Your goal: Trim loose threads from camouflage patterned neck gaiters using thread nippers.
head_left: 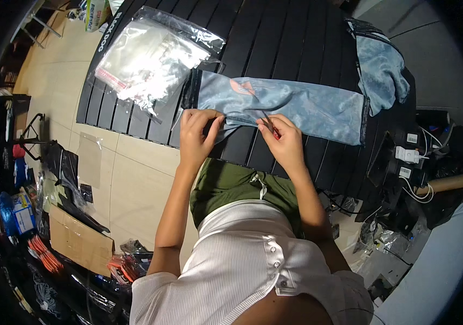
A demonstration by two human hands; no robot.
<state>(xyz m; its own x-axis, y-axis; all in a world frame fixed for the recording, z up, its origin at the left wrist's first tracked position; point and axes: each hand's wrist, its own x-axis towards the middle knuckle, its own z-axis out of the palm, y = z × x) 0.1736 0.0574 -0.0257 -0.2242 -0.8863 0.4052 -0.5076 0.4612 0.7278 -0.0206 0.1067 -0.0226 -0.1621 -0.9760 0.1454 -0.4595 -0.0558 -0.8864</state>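
A light blue patterned fabric sleeve [318, 105] lies flat across the table, with dark bands at both ends and a pinkish patch near its left end. My left hand [196, 132] pinches the sleeve's near edge by a dark stitched seam, close to the left band. In my right hand [284, 142] is a small pair of scissors [266, 117] with red on the handle. Their dark blades point up and left over the sleeve's near edge, beside the seam. My right fingers hide most of the handle.
Clear plastic bags [150, 59] are piled on the black slatted table [291, 32] at the far left. Another blue fabric piece [380, 70] drapes over its far right side. White chargers and cables [407, 155] sit at the right. Cardboard [79, 238] lies lower left.
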